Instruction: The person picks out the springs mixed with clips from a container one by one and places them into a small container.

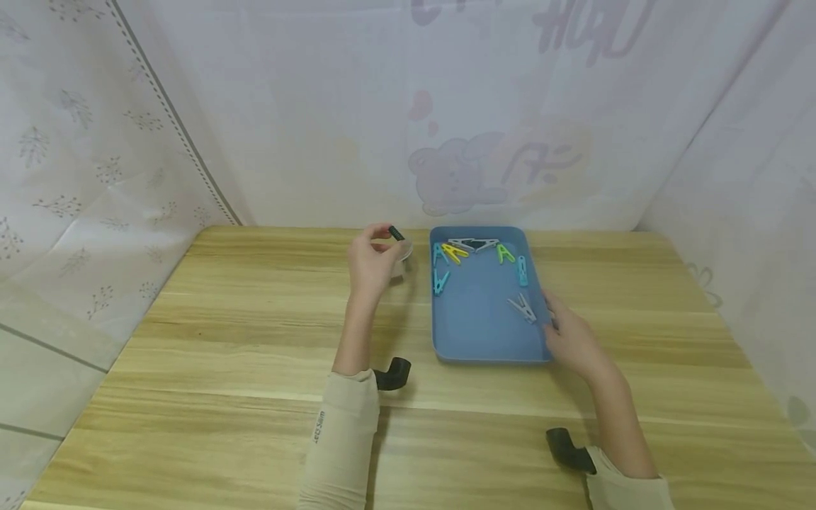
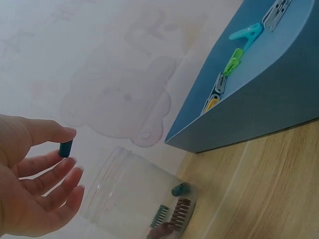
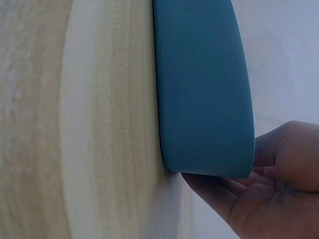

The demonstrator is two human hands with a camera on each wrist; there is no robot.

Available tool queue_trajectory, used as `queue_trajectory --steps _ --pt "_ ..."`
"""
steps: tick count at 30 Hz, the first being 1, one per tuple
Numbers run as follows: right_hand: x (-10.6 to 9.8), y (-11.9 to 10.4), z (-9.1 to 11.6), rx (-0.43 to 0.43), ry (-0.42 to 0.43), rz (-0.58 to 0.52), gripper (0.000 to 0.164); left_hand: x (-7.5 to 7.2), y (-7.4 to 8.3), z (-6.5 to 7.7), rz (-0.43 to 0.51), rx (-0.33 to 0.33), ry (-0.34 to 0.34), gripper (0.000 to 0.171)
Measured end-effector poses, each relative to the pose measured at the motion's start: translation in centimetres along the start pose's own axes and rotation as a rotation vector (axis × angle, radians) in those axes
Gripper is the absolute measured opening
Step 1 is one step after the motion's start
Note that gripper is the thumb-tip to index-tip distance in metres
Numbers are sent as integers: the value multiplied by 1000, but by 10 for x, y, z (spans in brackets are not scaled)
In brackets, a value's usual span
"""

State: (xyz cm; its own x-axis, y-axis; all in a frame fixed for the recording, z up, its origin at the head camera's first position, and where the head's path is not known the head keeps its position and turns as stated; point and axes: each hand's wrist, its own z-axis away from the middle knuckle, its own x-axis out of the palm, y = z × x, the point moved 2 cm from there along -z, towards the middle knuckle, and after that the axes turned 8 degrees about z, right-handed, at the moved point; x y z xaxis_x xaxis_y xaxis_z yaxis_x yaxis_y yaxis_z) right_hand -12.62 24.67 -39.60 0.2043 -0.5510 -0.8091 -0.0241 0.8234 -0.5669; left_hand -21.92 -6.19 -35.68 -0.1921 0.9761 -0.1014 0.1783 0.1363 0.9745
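Observation:
My left hand (image 1: 372, 262) pinches a small dark green ridged hair claw clip (image 2: 66, 148) between thumb and forefinger, the other fingers loosely spread. It is above a clear plastic jar (image 2: 134, 184), in which several toothed clips, green and brown (image 2: 180, 213), lie at the bottom. To the right is a blue tray (image 1: 484, 333) on the table, with clothespins in grey, yellow (image 1: 455, 253), turquoise (image 1: 440, 280) and green (image 1: 505, 253) along its walls. My right hand (image 1: 570, 340) holds the tray's right wall near the front corner; its fingers are partly hidden behind the wall.
Both hands are over a wooden table (image 1: 242, 354). A printed white curtain (image 1: 306, 142) hangs behind its far edge, with more cloth at both sides. Black curved pieces (image 1: 398, 373) stick out beside the sleeves at each wrist.

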Motion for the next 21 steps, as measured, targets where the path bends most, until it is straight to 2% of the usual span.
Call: queue_trajectory --steps 9,21 --pt "1 3 -1 26 -21 -12 62 -9 -3 -3 -4 0 29 38" --pt "2 2 -1 14 -13 -22 62 -18 -6 -5 -2 -6 65 39"
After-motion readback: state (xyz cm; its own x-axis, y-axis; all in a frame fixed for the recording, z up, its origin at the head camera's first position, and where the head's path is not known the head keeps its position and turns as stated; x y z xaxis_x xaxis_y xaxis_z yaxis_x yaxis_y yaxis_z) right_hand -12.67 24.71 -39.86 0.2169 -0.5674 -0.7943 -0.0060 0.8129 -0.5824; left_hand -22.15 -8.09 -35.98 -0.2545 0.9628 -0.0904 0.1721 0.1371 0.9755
